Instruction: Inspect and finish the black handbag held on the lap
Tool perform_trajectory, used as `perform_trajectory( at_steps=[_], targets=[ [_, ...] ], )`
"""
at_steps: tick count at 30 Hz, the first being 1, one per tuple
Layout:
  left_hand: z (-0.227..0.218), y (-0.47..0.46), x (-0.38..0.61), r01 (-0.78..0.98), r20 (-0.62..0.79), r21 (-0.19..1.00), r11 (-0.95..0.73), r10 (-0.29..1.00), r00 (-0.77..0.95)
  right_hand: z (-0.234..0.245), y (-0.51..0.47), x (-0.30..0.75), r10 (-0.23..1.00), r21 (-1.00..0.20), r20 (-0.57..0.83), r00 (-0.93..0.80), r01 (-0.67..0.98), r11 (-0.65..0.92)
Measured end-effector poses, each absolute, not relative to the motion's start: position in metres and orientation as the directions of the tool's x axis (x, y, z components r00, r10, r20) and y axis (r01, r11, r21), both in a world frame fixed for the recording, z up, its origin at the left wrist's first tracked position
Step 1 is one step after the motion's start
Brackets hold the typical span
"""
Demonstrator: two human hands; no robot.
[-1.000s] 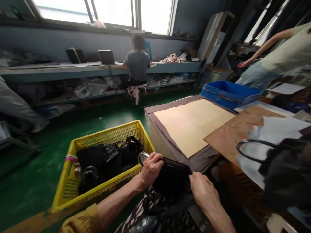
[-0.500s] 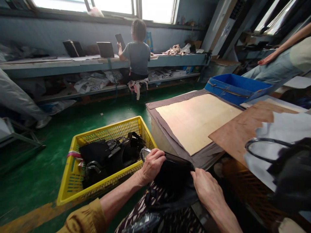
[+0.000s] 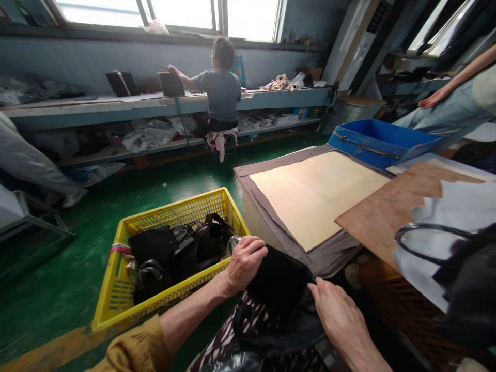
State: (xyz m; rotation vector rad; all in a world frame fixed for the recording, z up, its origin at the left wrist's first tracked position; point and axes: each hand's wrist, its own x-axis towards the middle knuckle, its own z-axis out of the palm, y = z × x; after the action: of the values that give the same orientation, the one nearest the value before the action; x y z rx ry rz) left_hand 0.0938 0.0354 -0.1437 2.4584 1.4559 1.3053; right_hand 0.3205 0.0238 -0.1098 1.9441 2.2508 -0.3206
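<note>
Close by, a yellow crate (image 3: pixel 176 288) heaped with black bag parts (image 3: pixel 153 244) flanks the left hand (image 3: pixel 246 261), while a brown board (image 3: pixel 382 212) juts in from the right and a blue tub (image 3: pixel 360 149) stands beyond. Over the lap, the left hand clasps the black bag's (image 3: pixel 281 276) top edge; the right hand (image 3: pixel 341 312) pinches its right edge. The bag's lower part blurs darkly into patterned clothing (image 3: pixel 217 333). Since half a second ago, the seated co-worker's (image 3: pixel 222 95) arm has stretched outward.
</note>
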Motion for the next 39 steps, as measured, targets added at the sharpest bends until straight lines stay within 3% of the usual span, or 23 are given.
perform_trajectory(
  at_steps=[5, 13, 19, 23, 30, 39],
  targets=[
    [-0.143, 0.041, 0.098, 0.775, 0.591, 0.342, -0.531, 0.763, 0.262, -0.109, 0.020, 0.321, 0.972, -0.068, -0.183, -0.149, 0.988, 0.138],
    [-0.144, 0.044, 0.098, 0.783, 0.617, 0.268, -0.561, 0.725, 0.308, -0.097, 0.019, 0.314, 0.964, -0.052, -0.243, -0.107, 0.994, 0.097],
    [-0.141, 0.046, 0.104, 0.812, 0.569, 0.298, -0.502, 0.777, 0.271, -0.080, 0.019, 0.303, 0.946, -0.033, -0.312, -0.084, 0.996, 0.077],
    [-0.141, 0.046, 0.106, 0.813, 0.539, 0.346, -0.468, 0.809, 0.236, -0.082, 0.018, 0.304, 0.956, -0.025, -0.276, -0.103, 0.995, 0.100],
    [-0.141, 0.040, 0.104, 0.788, 0.653, 0.383, -0.483, 0.745, 0.140, -0.092, 0.020, 0.309, 0.949, -0.011, -0.298, -0.104, 0.994, 0.106],
    [-0.143, 0.043, 0.106, 0.787, 0.621, 0.396, -0.473, 0.769, 0.150, -0.089, 0.019, 0.308, 0.957, 0.001, -0.260, -0.128, 0.991, 0.132]
  ],
)
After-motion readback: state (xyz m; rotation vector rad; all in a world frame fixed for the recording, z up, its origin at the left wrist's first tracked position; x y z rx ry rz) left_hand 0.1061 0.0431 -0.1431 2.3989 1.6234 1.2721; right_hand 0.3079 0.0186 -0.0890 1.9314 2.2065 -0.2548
